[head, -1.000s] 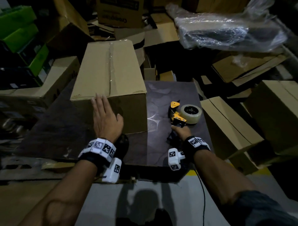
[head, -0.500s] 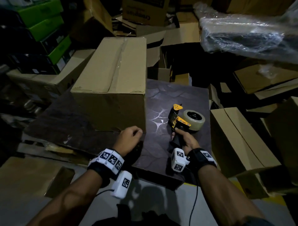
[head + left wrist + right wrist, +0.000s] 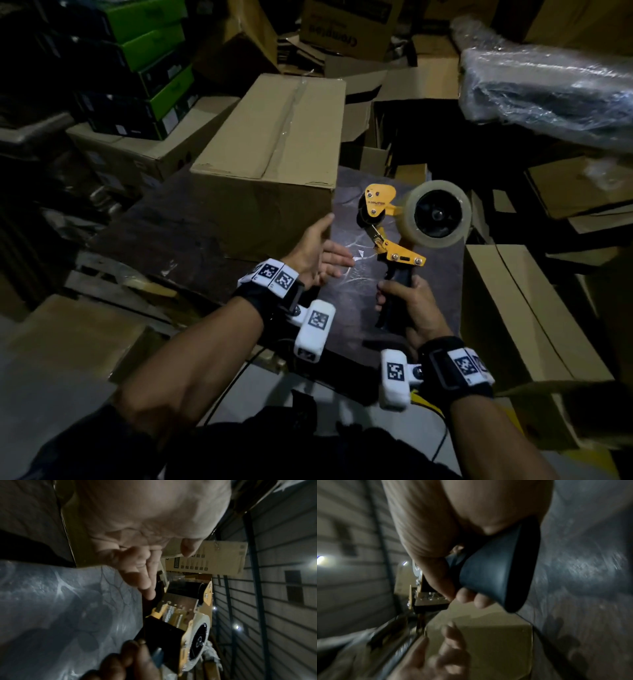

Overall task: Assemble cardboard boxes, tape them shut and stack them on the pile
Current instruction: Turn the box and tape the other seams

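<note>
A closed brown cardboard box (image 3: pixel 274 150) with clear tape along its top seam stands on the dark table (image 3: pixel 164 240). My right hand (image 3: pixel 407 305) grips the black handle of a yellow tape dispenser (image 3: pixel 394 233) and holds it up above the table, its clear tape roll (image 3: pixel 436 214) to the right. In the right wrist view my fingers (image 3: pixel 467 597) wrap the handle (image 3: pixel 493 572). My left hand (image 3: pixel 318 253) is open in the air by the box's near right corner, fingers spread toward the dispenser (image 3: pixel 187 618).
Cardboard boxes (image 3: pixel 520 308) lie right of the table and more are heaped behind it. Green and black cartons (image 3: pixel 144 68) are stacked at the back left. A plastic-wrapped bundle (image 3: pixel 548 89) sits at the upper right. The grey floor (image 3: pixel 41 387) is near me.
My right hand lifted the tape dispenser off the table. My left hand left the box's front face, curled briefly, then opened toward the dispenser. The head view shifted left.
</note>
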The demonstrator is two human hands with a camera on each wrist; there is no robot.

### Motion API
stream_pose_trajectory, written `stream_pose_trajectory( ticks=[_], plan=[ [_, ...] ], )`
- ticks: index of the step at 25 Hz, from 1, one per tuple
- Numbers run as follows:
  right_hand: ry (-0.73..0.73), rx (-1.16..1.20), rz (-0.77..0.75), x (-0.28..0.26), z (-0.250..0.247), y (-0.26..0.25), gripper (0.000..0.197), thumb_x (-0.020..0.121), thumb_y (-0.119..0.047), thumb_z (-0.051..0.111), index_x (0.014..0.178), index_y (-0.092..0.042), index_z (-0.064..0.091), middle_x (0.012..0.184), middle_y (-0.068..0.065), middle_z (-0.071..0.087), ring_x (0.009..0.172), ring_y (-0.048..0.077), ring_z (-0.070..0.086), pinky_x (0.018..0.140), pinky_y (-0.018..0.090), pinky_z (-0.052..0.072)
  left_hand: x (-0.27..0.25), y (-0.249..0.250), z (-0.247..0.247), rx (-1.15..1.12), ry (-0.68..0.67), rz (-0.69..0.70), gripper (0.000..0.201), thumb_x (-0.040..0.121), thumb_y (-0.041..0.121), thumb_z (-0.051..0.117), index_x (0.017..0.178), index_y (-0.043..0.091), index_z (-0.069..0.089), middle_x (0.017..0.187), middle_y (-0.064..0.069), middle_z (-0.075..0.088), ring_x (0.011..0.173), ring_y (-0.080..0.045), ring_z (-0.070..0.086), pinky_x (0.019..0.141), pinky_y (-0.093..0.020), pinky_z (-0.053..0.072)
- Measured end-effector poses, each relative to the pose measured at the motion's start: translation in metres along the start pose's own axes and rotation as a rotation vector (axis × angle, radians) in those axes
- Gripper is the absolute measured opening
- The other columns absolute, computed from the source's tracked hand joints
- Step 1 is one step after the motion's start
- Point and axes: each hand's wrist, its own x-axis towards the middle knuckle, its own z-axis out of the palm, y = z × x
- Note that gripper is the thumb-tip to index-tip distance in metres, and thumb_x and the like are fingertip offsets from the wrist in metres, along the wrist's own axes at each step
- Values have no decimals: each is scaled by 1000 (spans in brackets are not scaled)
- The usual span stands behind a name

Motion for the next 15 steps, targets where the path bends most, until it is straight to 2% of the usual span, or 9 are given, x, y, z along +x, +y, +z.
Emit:
stream_pose_trajectory(
  ticks=[2,5,8,10,15],
  plan=[
    [29,-115,-47,-2,1,-1,18,87,12,59,90,-5,53,63,11,55,45,18,52,45,27,49,-6,5,3,-23,-54,-49,66,90,61,40,87,0,63,71,-10,68,36,-13,46,34,-11,19],
    [73,-250,-117,-3,4,-2,17,86,8,65,88,-6,56,61,9,56,44,18,52,45,27,47,-15,6,7,-104,-81,-70,41,96,41,42,80,6,57,57,-2,63,32,-8,37,31,-12,14],
    [103,-322,-178,-3,12,-8,14,87,2,70,85,-7,59,54,5,55,40,17,51,42,25,44,-22,6,9,-254,-49,7,27,98,22,40,75,11,50,48,5,53,29,-4,30,28,-13,12],
    [144,-325,-184,-1,17,-8,12,87,4,67,82,-3,59,52,8,53,39,18,50,42,25,44,-27,7,10,-286,-10,75,24,95,14,42,72,13,47,45,6,48,29,-3,27,27,-13,12],
    [290,-260,-130,8,19,-6,16,85,7,58,73,-3,54,47,7,45,37,17,42,39,21,37,-35,8,20,-263,106,242,24,91,8,46,68,11,50,46,6,42,30,-4,26,31,-11,13]
  ],
)
